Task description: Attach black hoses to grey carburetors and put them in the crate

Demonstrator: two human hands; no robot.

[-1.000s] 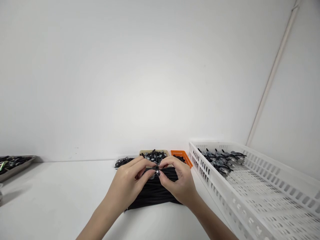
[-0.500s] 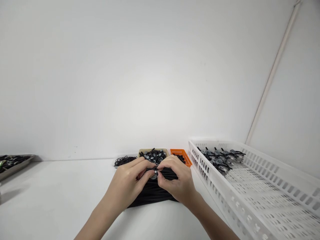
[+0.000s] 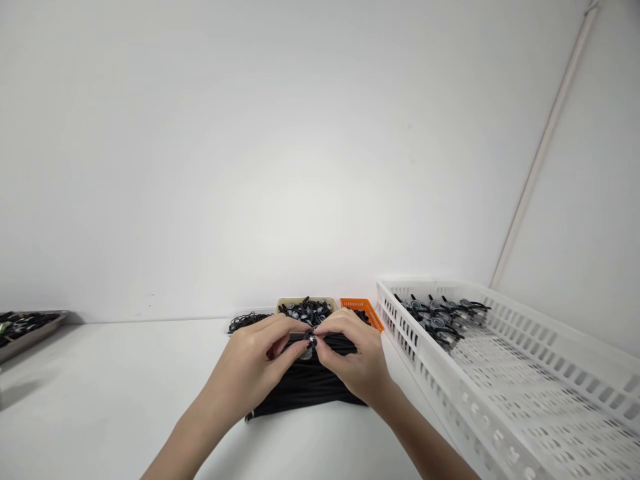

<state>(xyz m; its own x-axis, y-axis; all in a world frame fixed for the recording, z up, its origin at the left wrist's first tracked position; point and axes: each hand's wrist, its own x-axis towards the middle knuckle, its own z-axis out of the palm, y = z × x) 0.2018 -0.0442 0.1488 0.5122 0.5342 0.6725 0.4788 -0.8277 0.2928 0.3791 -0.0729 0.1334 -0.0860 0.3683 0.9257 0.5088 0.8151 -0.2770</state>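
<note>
A small black piece with a white star-like mark (image 3: 312, 340) is pinched at the fingertips of both hands. My left hand (image 3: 263, 350) grips it from the left between thumb and forefinger. From the right, my right hand (image 3: 353, 350) pinches the same piece, its fingertips almost meeting the left ones. What kind of part it is I cannot make out. Just under the fingertips shows a pale, clear round bit. Below the hands a thick bundle of black cords (image 3: 310, 383) lies across the white table (image 3: 125, 393).
Behind my hands stand a tray of thin black loops (image 3: 250, 320), a cream tray (image 3: 281, 303) of black-and-grey parts and an orange basket (image 3: 376, 313) with black pieces. A big white crate (image 3: 450, 380) on the right holds assembled parts (image 3: 437, 323). A metal tray (image 3: 43, 331) sits far left.
Both hands stay at nearly the same place, with fingertips slightly shifted. The white mark on the small piece now shows more clearly, and more of the cord bundle is visible.
</note>
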